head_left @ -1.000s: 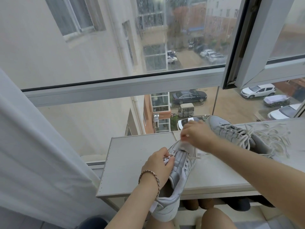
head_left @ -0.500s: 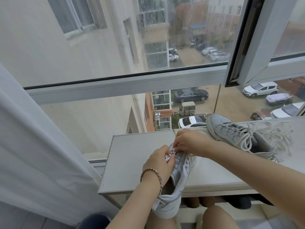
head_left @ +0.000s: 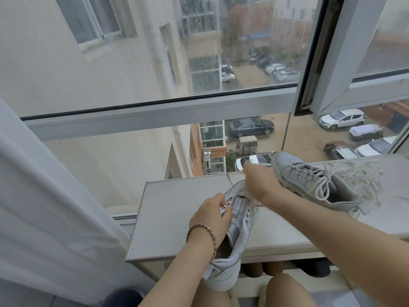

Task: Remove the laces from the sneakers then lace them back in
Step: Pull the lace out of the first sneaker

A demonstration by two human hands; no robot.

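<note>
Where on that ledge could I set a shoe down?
Bare: the left end of the ledge, beside the white sneaker, and the front strip under the right arm. Crowded: the right end, with the grey sneaker and its loose laces.

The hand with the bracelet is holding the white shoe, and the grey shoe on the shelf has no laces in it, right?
Not quite. The head view shows the grey shoe on the shelf with laces threaded through it. The rest is right: the left hand, the one with the bracelet, holds the white shoe.
</note>
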